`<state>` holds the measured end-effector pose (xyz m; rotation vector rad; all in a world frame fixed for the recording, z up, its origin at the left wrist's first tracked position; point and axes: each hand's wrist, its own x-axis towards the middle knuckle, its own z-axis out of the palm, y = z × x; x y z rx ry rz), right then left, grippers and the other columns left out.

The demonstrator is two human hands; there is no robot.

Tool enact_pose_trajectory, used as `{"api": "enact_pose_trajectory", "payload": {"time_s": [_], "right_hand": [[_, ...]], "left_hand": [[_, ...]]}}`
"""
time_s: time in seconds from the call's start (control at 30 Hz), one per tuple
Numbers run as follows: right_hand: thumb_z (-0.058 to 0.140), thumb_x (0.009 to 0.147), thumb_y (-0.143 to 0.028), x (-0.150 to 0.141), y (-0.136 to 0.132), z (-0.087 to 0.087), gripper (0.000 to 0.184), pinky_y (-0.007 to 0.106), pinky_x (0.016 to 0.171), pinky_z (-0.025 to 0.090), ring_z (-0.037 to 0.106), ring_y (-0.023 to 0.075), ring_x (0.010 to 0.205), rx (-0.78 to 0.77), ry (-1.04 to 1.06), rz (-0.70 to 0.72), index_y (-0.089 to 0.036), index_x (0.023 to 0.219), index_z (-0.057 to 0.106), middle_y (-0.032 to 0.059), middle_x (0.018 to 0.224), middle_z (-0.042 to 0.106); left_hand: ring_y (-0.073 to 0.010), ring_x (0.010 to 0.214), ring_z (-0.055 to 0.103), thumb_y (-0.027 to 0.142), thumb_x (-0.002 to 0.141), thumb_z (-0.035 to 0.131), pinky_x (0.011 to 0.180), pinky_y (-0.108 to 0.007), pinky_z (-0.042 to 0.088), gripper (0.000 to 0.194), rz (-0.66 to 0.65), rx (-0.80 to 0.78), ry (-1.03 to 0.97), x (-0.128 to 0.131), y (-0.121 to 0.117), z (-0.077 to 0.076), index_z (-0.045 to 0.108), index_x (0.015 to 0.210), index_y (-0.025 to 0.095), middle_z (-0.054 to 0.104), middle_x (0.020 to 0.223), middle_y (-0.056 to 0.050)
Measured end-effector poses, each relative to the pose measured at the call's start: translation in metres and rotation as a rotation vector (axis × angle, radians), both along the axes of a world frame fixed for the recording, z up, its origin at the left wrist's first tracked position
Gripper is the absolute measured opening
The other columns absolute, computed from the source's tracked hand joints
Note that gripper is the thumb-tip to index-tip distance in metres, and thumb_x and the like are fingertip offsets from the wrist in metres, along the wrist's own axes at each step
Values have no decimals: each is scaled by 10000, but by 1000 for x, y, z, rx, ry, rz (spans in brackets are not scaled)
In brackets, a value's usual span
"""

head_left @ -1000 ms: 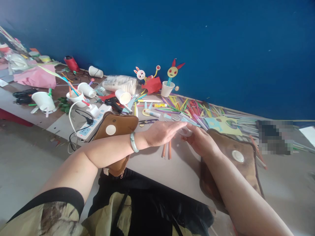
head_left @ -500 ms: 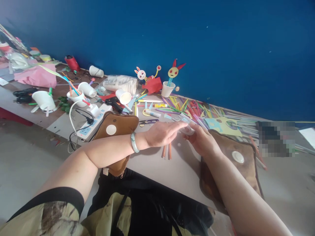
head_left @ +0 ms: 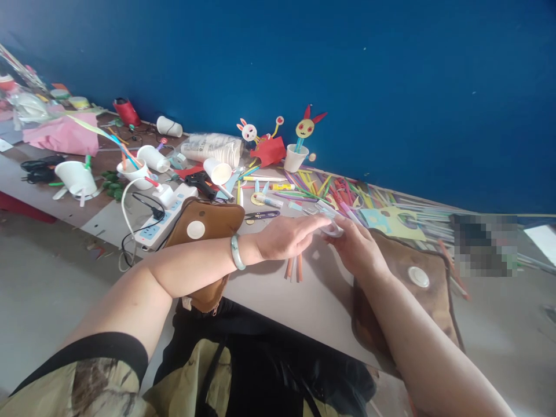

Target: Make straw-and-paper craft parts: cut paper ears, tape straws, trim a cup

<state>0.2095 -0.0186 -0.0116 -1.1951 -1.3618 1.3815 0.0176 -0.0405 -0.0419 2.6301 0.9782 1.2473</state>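
Handling a clear item over the surface seems the step — the right hand grasps it, the left hand's grip I cannot tell — and the next move likely calls for steadiness.

one head-worn view, looking forward and down along the forearms, near enough that the fingers sit around mid-frame, lap below the fingers, blue wall beyond them, wall's foot slanting down rightward
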Motion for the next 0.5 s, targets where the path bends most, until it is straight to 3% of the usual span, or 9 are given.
{"api": "enact_pose_trajectory", "payload": {"time_s": [0.17, 0.27, 0.37, 0.5], "right_hand": [[697, 775, -583, 3, 0, -4, 375, 304, 681, 496, 534, 154, 690, 15, 2, -15, -231, 680, 607, -2, 718, 552], [630, 823, -573, 6, 3, -7, 373, 318, 690, 484, 538, 157, 677, 62, -36, -42, -225, 692, 598, -3, 699, 554], [599, 823, -494, 11, 9, -10, 322, 330, 694, 456, 530, 171, 677, 212, -262, -90, -221, 658, 559, 4, 670, 541], [664, 703, -341, 14, 11, -15, 178, 321, 689, 429, 554, 191, 750, 468, -677, -102, -216, 671, 542, 43, 829, 599]], "left_hand": [[-201, 1079, 719, 118, 968, 435, 861, -320, 607, 393, 5, -51, -20, -2, -7, 13, 525, 1350, 155, 687, 1296, -147], [-178, 873, 754, 131, 973, 430, 764, -297, 603, 363, 9, -70, -2, -3, -13, 21, 536, 1319, 149, 761, 1099, -109], [-166, 797, 752, 130, 969, 428, 714, -272, 586, 331, -12, -53, 5, -2, -15, 23, 552, 1276, 132, 779, 977, -87], [-172, 868, 757, 119, 954, 448, 724, -261, 577, 297, -15, -46, -60, 2, -11, 16, 576, 1222, 129, 784, 995, -96]]}}
